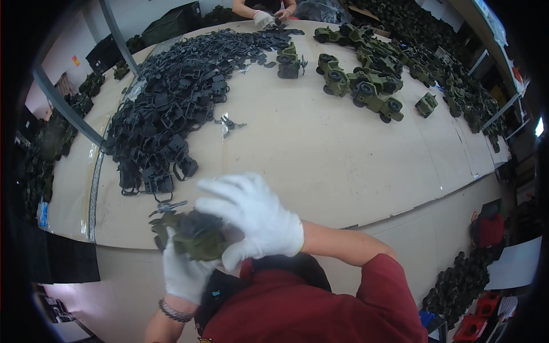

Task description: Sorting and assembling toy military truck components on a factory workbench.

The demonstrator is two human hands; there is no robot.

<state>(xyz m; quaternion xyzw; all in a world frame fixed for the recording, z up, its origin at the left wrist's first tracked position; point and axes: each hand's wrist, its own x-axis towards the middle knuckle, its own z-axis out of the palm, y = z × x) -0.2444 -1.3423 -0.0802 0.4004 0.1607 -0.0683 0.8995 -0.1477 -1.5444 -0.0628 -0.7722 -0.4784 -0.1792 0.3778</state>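
Observation:
A green toy jeep [197, 243] with a dark grey part [200, 222] on top is held off the table's front edge, close to my body. My left hand [186, 271], in a white glove, grips it from below and the left. From the right, my white-gloved right hand [254, 214] reaches round it, thumb low and fingers over the dark part. Its upper fingers are spread and a little blurred. Just beyond the jeep lies a small grey plastic piece [166, 208]. A large heap of dark grey plastic frames [166, 108] spreads on the left of the table.
Several green toy jeeps [366, 94] stand on the beige table [297, 143] at the far right, more piled behind them. A lone grey piece [230, 124] lies mid-table. Metal posts [68, 108] rise at the left. Across the table, a person's gloved hand [265, 20] handles dark pieces.

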